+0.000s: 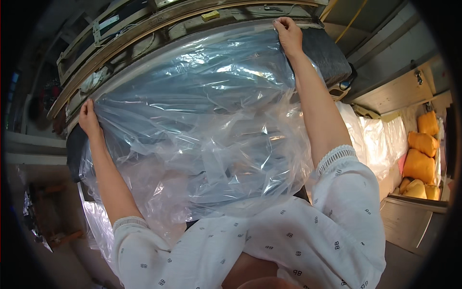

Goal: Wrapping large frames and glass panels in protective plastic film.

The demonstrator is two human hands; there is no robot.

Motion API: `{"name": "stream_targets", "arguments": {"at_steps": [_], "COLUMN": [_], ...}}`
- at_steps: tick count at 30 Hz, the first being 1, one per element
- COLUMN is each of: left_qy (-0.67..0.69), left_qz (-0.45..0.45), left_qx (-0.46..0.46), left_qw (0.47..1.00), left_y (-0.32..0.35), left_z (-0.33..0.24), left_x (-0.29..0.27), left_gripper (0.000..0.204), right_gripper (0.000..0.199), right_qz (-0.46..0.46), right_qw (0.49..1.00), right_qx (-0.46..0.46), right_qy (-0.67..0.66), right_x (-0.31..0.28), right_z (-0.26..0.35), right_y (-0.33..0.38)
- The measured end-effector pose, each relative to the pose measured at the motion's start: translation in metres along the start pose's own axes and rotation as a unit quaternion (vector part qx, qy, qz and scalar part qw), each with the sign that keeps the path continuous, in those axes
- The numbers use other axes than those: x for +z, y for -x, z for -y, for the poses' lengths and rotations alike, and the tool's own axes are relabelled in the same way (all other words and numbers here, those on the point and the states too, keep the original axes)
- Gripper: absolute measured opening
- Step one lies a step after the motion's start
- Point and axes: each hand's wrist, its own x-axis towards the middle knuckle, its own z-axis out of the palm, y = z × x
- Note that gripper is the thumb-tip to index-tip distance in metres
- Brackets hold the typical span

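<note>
Pinches the far-left edge of a clear plastic sheet [216, 135] between the thumb and fingers of the left hand [90, 120]. Pinches its far-right corner in the right hand [289, 38], thumb and fingertips pressed together, and reaches farther out on this side. Holds the sheet in front of the body, drawn between both hands over a dark surface [331, 57], with loose, crumpled folds at the near side. Has a small yellow block [210, 16] just beyond the sheet's far edge, and orange bundles [419, 163] well apart at the right.
</note>
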Motion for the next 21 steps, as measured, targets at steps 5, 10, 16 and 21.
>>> {"name": "stream_targets", "arguments": {"at_steps": [5,10,16,21], "left_qy": [0.033,-0.025,-0.206,-0.18], "left_qz": [0.002,-0.007,-0.044,-0.005], "left_qx": [-0.031,-0.005,0.035,0.021], "left_qw": [0.999,1.0,0.977,0.983], "left_y": [-0.022,-0.02,-0.021,-0.015], "left_z": [-0.004,-0.016,-0.014,-0.014], "left_x": [0.026,0.031,0.026,0.014], "left_gripper": [0.026,0.026,0.034,0.037], "right_gripper": [0.02,0.025,0.04,0.039], "right_qz": [-0.002,0.0,-0.066,-0.107], "right_qw": [0.995,0.989,0.966,0.976], "right_qx": [-0.024,-0.022,-0.018,0.017], "right_qy": [0.093,0.146,0.25,0.187], "right_x": [0.007,0.012,0.014,0.012], "right_z": [-0.016,-0.012,-0.014,-0.014], "right_y": [-0.022,-0.026,-0.028,-0.03]}}
